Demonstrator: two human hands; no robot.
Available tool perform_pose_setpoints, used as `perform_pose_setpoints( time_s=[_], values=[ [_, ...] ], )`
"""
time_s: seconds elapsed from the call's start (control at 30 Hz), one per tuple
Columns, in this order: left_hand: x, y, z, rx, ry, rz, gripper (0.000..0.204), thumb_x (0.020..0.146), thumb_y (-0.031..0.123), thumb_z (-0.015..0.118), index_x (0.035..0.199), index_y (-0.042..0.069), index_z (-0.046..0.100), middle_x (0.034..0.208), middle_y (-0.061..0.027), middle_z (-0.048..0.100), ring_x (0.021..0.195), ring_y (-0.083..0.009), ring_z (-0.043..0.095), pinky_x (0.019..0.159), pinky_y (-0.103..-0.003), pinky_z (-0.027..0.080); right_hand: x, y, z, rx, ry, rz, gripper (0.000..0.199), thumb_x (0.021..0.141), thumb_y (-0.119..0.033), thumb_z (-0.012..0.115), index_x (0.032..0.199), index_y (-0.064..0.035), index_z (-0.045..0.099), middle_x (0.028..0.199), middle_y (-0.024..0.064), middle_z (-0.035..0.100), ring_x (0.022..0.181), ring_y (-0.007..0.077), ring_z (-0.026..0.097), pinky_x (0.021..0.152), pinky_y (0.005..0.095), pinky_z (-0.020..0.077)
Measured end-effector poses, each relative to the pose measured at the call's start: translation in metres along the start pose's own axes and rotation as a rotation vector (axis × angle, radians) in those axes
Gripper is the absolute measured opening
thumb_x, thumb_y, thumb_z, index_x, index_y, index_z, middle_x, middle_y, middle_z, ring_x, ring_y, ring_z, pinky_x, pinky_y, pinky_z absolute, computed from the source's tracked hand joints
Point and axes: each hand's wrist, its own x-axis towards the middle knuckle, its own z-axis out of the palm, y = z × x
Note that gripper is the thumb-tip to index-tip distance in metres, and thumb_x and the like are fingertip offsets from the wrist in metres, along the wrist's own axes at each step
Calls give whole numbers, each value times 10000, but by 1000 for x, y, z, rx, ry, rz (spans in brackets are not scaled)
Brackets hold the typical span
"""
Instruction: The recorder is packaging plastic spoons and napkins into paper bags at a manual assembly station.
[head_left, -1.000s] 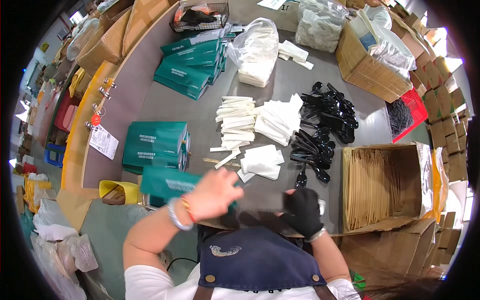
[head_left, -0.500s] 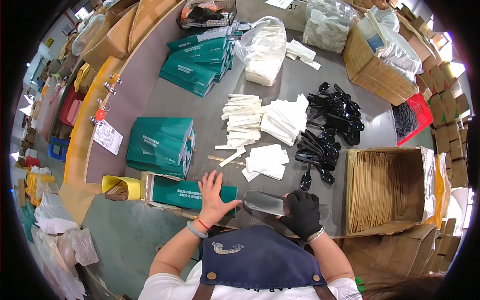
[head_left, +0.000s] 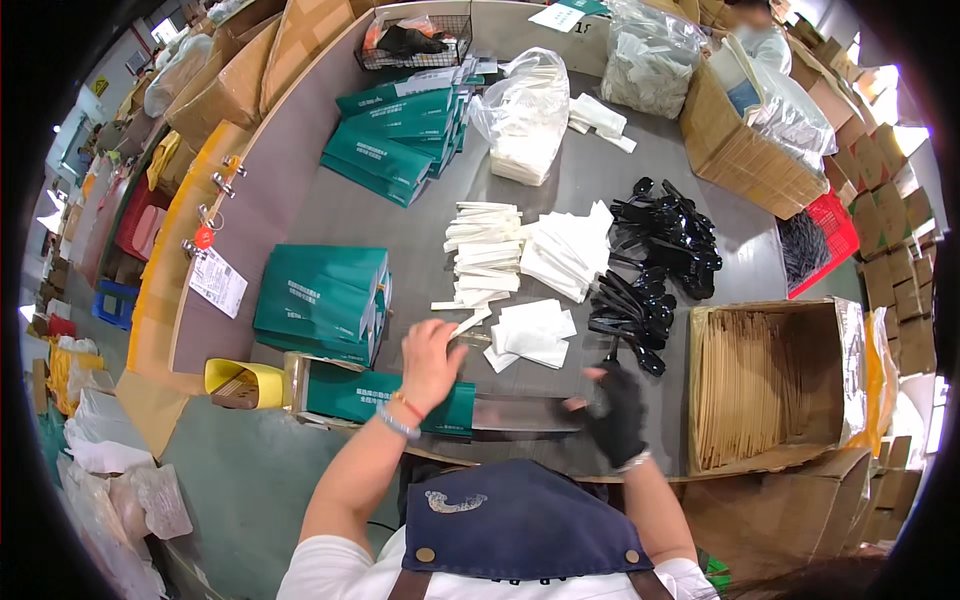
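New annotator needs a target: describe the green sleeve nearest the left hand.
On the grey table, find the yellow bin at the near left corner. To its right, a green sleeve lies lengthwise, partly hidden by the left hand. Unlike the piled green sleeves behind, it has a greyish strip at its right end.

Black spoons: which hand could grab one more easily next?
Probably the right hand: it is close to the black spoons, while the left hand is farther off, by a white strip.

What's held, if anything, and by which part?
The left hand is at the near end of a white strip; whether it or the blurred right hand holds anything cannot be told.
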Motion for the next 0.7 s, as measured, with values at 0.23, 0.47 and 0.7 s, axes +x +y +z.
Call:
perform_pose_setpoints(
  time_s=[0.23, 0.47, 0.7],
  values=[
    [24, -20, 5, 208, 36, 146, 50, 850, 143, 599, 824, 102, 591, 836, -68, 567, 817, -301, 551, 697, -440, 419, -84, 163, -111, -359, 530, 576, 303, 850, -155, 712, 1062, 24, 590, 1005, 148, 605, 929, 290, 588, 845, 374, 476],
    [32, 38, 34, -17, -40, 457, 187, 779, 101, 683, 955, 96, 621, 975, -85, 586, 945, -296, 544, 798, -403, 459, -104, 194, -121, -551, 255, 645, 256, 846, -216, 637, 933, 24, 637, 920, 229, 654, 879, 384, 631, 758, 443, 499],
    [40, 37, 39, 70, -143, 395, 371, 667, 114, 779, 1005, 108, 626, 1007, -55, 571, 983, -282, 529, 816, -413, 448, -94, 180, -120, -425, 331, 750, 148, 833, -138, 592, 816, 8, 575, 788, 223, 617, 763, 406, 608, 689, 465, 478]
  ],
)
